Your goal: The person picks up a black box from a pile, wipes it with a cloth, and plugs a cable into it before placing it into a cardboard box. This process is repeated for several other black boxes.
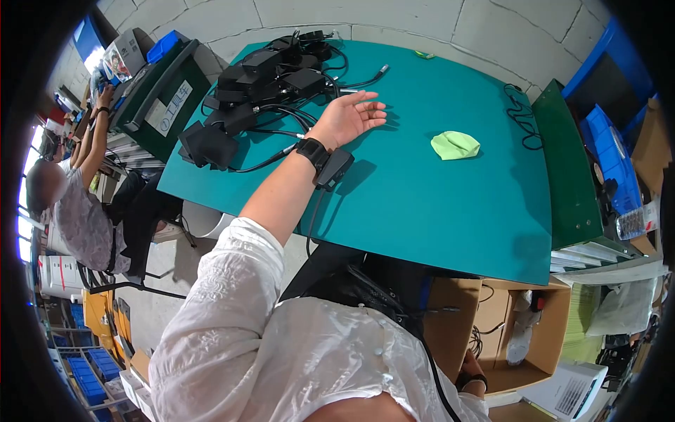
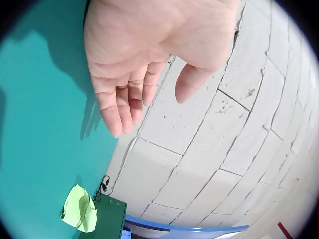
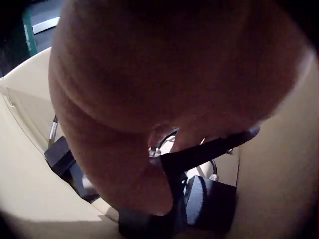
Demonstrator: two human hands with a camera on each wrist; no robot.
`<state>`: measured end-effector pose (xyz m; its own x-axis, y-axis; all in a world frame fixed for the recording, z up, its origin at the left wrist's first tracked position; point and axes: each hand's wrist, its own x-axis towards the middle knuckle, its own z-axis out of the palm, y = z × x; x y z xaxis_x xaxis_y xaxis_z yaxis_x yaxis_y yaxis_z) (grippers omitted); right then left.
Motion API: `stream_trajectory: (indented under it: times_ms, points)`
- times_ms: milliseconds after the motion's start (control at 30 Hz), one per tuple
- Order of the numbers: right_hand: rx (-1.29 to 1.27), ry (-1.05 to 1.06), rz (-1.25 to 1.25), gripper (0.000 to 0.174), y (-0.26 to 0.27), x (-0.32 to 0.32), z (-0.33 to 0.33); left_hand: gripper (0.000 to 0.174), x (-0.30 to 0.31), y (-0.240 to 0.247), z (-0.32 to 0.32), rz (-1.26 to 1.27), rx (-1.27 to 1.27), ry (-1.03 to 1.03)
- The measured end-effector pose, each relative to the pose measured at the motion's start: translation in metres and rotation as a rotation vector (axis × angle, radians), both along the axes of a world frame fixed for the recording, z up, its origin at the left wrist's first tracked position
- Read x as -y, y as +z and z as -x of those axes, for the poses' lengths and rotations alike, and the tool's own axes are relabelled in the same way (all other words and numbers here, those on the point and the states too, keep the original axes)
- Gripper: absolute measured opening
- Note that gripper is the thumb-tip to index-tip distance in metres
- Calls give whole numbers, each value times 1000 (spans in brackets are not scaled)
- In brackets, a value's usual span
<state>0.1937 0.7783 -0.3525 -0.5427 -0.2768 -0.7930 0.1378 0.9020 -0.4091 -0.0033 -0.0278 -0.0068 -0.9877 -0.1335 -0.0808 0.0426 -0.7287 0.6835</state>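
My left hand hovers over the teal table, palm up with fingers loosely extended and nothing in it; the left wrist view shows its bare palm. Beside it lies a heap of black box-shaped devices with black cables and metal connectors. A light green cloth rests to the right of that hand. My right hand is down in a cardboard box, mostly hidden in the head view. In the dark right wrist view, its fingers curl round a black device with a bar-like part.
More black blocks and cables lie inside the box under the right hand. A thin black cable lies at the table's right edge, by a green cabinet. Another person sits at the left beside a green bin.
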Motion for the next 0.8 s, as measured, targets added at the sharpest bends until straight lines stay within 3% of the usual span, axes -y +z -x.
stream_trajectory:
  times_ms: [67,200,267,333,367,400,433,500,533,633,700,800]
  points:
    - [290,-527,352,93,55,51,7,31,0,-2,1,-4,1,3]
    - [307,-497,426,93,76,70,25,31,2,-4,-1,-14,-22,-15]
    - [97,-325,2,84,75,46,40,31,2,-3,0,-26,-23,-23]
    - [-102,-196,-62,89,87,13,56,32,2,-2,-1,-29,-29,-26]
    - [-267,-420,-145,61,122,24,65,32,1,-1,-1,-32,-29,-32]
    - [-671,210,-303,35,101,-27,80,32,1,0,-1,-14,-46,-25]
    - [-745,-325,-303,23,170,32,94,31,0,0,-2,4,-62,-18]
    - [-972,-566,-250,24,256,86,114,30,0,2,-2,87,-115,12]
    - [-1124,-572,-243,24,271,91,130,29,1,3,-1,173,-169,45]
    - [-1307,-526,-27,27,376,215,155,27,0,15,-8,227,-179,32]
    - [-1387,-353,231,26,403,277,185,27,0,15,-9,196,-169,46]
    - [-1303,-45,528,26,448,411,207,24,3,10,-8,109,-115,105]
